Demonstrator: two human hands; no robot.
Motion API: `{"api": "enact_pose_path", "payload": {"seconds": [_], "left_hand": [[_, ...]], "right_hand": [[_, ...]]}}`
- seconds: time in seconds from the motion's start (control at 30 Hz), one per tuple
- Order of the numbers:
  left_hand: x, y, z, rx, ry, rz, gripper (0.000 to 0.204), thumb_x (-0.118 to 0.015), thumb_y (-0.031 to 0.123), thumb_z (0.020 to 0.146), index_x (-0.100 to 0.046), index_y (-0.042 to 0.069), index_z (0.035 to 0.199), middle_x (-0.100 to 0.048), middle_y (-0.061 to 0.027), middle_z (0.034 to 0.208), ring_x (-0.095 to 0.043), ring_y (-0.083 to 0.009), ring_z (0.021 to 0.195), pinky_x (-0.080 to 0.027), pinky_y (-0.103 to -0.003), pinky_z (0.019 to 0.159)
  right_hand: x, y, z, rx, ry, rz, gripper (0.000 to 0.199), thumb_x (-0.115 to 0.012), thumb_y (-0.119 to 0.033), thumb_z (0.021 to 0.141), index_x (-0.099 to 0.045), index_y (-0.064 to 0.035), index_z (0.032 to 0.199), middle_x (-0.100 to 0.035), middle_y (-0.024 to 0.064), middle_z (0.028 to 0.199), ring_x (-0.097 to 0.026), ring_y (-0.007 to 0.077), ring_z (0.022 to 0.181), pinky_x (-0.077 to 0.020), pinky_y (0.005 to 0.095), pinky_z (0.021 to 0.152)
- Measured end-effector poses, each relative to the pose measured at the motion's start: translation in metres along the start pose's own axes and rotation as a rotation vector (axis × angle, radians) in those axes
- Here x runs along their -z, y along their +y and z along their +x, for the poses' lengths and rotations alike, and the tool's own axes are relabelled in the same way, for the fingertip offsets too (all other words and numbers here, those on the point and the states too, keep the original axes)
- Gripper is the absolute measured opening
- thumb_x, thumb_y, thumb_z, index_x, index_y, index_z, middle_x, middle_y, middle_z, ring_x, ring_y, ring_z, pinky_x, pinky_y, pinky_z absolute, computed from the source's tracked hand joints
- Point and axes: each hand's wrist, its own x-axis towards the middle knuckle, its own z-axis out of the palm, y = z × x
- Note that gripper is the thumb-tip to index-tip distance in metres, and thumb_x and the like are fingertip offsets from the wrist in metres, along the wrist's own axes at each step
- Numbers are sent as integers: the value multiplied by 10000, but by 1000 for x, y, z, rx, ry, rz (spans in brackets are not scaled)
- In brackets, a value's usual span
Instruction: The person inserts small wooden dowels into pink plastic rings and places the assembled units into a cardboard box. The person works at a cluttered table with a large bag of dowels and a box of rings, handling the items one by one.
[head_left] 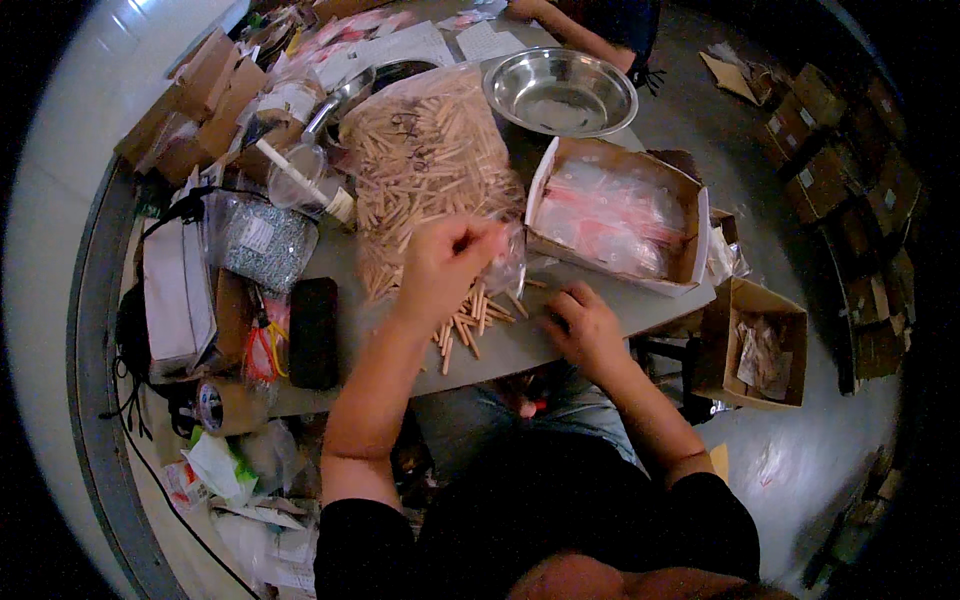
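Observation:
My left hand (448, 262) is closed in a pinch on a small clear plastic bag (514, 262), which hangs at its fingertips over the table. Below it lies a loose heap of short wooden dowels (470, 328), some reaching toward the right. My right hand (585, 328) hovers by the table's front edge, its fingers curled in; what they hold, if anything, is hidden. Just beyond my left hand, a large clear bag (430, 150) full of wooden dowels lies slumped on the table, partly covered by my forearm and hand.
An open cardboard box (615, 215) of flat clear bags with red edges stands right of my hands. Behind it sits a steel bowl (560, 92). A bag of small metal parts (262, 240), a black case (313, 333) and a tape roll (222, 406) crowd the left. Another person's arm (575, 35) shows at the far side.

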Motion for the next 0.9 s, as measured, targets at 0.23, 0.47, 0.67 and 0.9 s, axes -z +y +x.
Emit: {"api": "enact_pose_path", "payload": {"seconds": [0.23,0.47,0.67,0.9], "left_hand": [[3,-25,-112,266,142,-333,102,-650,84,868,-661,-17,859,-619,-11,741,-560,-78,678,-462,-219,632],[-3,-57,-175,432,23,-541,107,-657,49,843,-675,-31,912,-638,-42,746,-585,-103,687,-474,-237,645],[-12,-61,-181,503,-102,-541,106,-681,53,833,-683,-30,898,-663,-72,857,-602,-124,759,-481,-257,713],[-31,-70,-183,363,-238,-602,92,-708,57,803,-664,-23,819,-670,-131,1015,-622,-168,934,-487,-293,807]], "right_hand": [[-28,-12,24,7,133,-150,225,-696,-160,775,-639,-45,960,-596,152,961,-595,360,845,-501,417,724],[-6,-4,4,-106,117,-160,120,-666,-95,795,-656,-22,889,-595,160,904,-600,359,808,-493,403,702],[5,-12,-2,-93,62,-157,117,-657,-83,800,-646,-16,895,-592,169,887,-596,370,811,-490,407,705],[-21,-8,24,-127,67,-195,158,-661,-98,796,-649,-22,933,-595,176,889,-599,370,815,-492,410,712]]}}
